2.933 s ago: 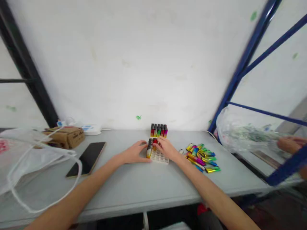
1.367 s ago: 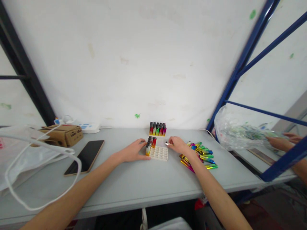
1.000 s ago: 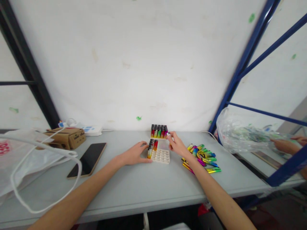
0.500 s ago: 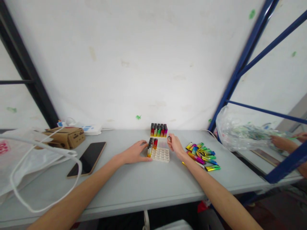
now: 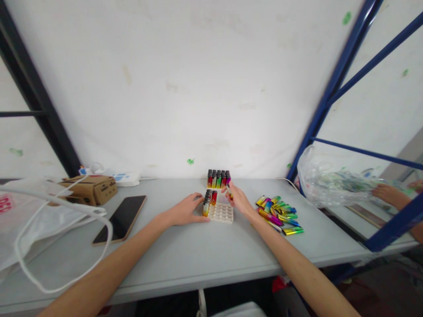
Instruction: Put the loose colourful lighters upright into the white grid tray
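A white tray [image 5: 223, 213] is set on the grey surface [image 5: 185, 264]; a row of lighters [image 5: 206, 207] is stood upright along its left side, with a red lighter [image 5: 214, 198] beside the row's back end. One lighter [image 5: 230, 193] is pinched in the grip of the right hand [image 5: 240, 201], near the tray's back right corner. The grip of the left hand [image 5: 184, 212] is spread around the tray's left side; contact cannot be confirmed. Loose lighters [image 5: 277, 215] are piled to the right.
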Tool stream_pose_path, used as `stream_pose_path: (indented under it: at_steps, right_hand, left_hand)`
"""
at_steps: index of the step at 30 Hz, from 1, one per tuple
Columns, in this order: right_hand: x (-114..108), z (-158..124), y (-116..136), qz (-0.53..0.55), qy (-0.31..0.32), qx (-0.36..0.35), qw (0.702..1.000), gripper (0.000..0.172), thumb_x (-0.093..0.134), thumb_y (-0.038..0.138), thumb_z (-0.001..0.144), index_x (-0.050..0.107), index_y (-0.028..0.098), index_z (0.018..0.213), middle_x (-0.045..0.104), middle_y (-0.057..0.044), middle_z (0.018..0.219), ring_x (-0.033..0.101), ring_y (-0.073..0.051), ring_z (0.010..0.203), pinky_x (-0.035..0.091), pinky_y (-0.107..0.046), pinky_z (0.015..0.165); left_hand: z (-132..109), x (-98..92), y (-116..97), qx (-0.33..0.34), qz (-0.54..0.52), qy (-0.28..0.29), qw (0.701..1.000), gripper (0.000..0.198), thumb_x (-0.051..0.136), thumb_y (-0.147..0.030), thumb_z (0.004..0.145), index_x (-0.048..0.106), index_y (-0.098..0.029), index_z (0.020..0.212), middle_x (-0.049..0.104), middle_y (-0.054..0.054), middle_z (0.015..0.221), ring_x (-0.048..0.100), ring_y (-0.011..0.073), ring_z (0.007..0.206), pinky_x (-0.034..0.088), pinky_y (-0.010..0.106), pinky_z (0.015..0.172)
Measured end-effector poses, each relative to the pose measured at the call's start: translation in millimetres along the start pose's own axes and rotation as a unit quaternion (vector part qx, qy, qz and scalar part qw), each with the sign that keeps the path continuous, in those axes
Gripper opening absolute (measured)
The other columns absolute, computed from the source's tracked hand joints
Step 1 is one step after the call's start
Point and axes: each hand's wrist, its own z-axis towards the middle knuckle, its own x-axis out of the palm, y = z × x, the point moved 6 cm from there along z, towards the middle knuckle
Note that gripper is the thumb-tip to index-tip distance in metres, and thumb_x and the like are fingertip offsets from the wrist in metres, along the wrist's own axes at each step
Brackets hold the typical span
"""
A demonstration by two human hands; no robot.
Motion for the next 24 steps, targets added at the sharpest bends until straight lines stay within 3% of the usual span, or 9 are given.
stream_pose_path:
  at_steps: [5, 9, 12, 19, 24]
  right_hand:
    - [1.1, -5.4, 14.5, -0.013, 0.008, -0.058, 0.998, 0.056, 0.036, 0.069, 0.101, 0.063, 0.020, 0.108, 0.056, 0.001, 0.076, 0.054, -0.015, 0.065, 0.047, -0.026, 0.061]
    - [2.7, -8.6, 26.0, -0.090, 0.020, -0.127, 0.988, 0.040, 0.054, 0.057, 0.099, 0.066, 0.019, 0.099, 0.068, -0.004, 0.092, 0.063, -0.018, 0.083, 0.051, -0.030, 0.077]
    - [2.1, -11.1, 33.5, -0.178, 0.000, -0.175, 0.968, 0.036, 0.060, 0.052, 0.098, 0.071, 0.018, 0.090, 0.071, -0.007, 0.093, 0.063, -0.020, 0.090, 0.048, -0.032, 0.086]
    - [-1.4, -16.4, 40.0, -0.183, -0.036, -0.141, 0.972, 0.038, 0.059, 0.053, 0.098, 0.075, 0.020, 0.091, 0.077, -0.005, 0.083, 0.068, -0.021, 0.078, 0.049, -0.030, 0.077]
    - [7.2, -13.4, 31.9, -0.168, 0.030, -0.118, 0.978, 0.037, 0.057, 0.051, 0.100, 0.075, 0.019, 0.099, 0.077, -0.005, 0.082, 0.070, -0.019, 0.069, 0.050, -0.028, 0.070]
  left_hand:
    - [0.5, 0.3, 1.3, 0.008, -0.006, -0.010, 1.000, 0.085, 0.070, -0.076, 0.079, 0.058, -0.019, 0.141, 0.055, 0.017, 0.147, 0.054, 0.0371, 0.133, 0.042, 0.048, 0.117]
    - [0.1, 0.3, 1.0, 0.004, -0.013, -0.008, 1.000, 0.084, 0.071, -0.076, 0.079, 0.059, -0.020, 0.140, 0.055, 0.017, 0.146, 0.054, 0.0373, 0.134, 0.041, 0.048, 0.117]
    - [-0.2, -0.4, -0.1, 0.002, -0.016, -0.009, 1.000, 0.083, 0.072, -0.076, 0.078, 0.060, -0.020, 0.138, 0.056, 0.017, 0.145, 0.054, 0.0375, 0.134, 0.041, 0.048, 0.118]
    - [0.1, -0.6, -1.5, 0.000, -0.005, -0.002, 1.000, 0.082, 0.072, -0.073, 0.079, 0.059, -0.018, 0.139, 0.054, 0.018, 0.146, 0.053, 0.0376, 0.134, 0.040, 0.049, 0.118]
    - [-0.3, -0.7, -1.8, 0.000, -0.007, 0.001, 1.000, 0.083, 0.072, -0.072, 0.079, 0.058, -0.018, 0.141, 0.054, 0.018, 0.146, 0.053, 0.0377, 0.135, 0.040, 0.049, 0.119]
